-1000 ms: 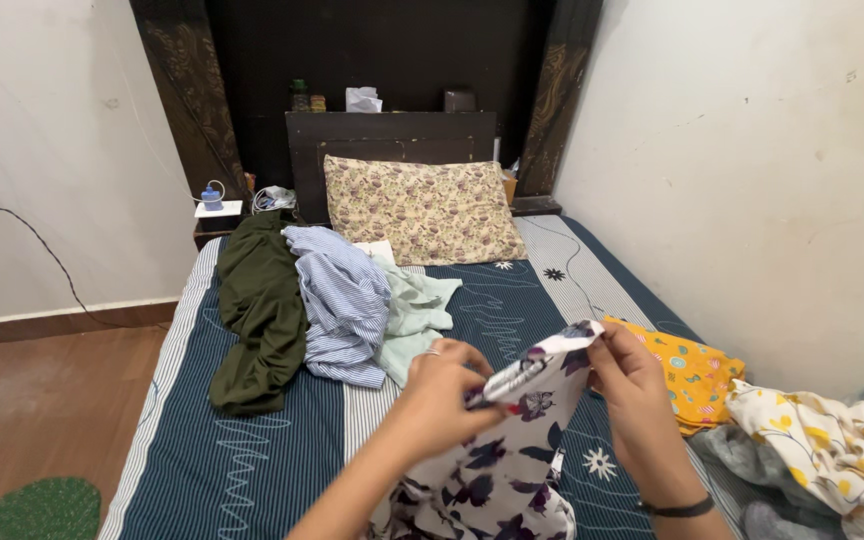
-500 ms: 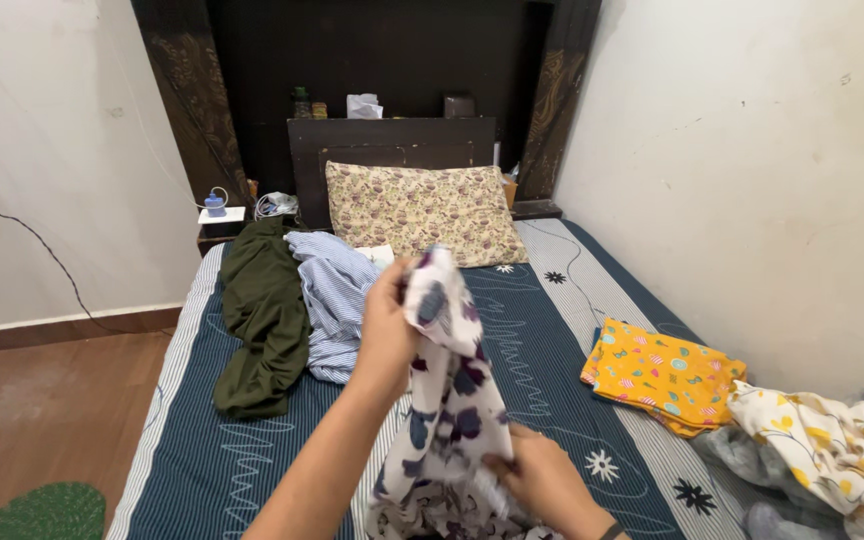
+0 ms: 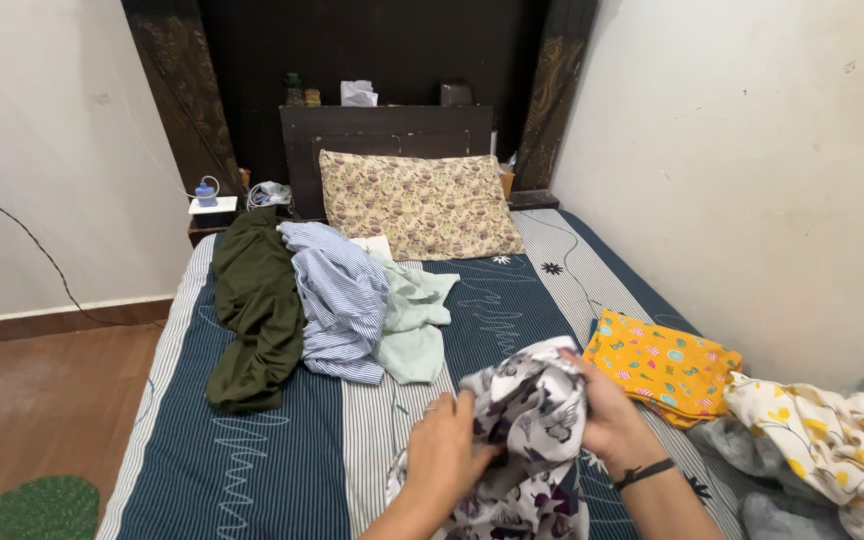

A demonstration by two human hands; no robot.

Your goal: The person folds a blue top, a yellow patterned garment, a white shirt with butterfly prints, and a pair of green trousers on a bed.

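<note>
Both hands hold a white cloth with dark purple flowers [image 3: 530,410] low over the near part of the bed [image 3: 252,470]. My left hand [image 3: 447,455] grips its bunched lower left side. My right hand [image 3: 607,415], with a dark band at the wrist, holds its right edge. The cloth is gathered into a crumpled bundle between the two hands and hangs down toward the bottom of the view.
A folded orange patterned cloth [image 3: 664,362] lies right of my hands, beside a white cloth with yellow flowers [image 3: 832,445]. An olive garment [image 3: 257,300], a blue striped shirt [image 3: 337,295] and a pale green cloth [image 3: 412,320] lie further up. A floral pillow [image 3: 417,205] leans at the headboard.
My left hand, raised high with the flowered cloth hanging from it half a second ago, has come down. Both hands now bunch the cloth together low over the bed.
</note>
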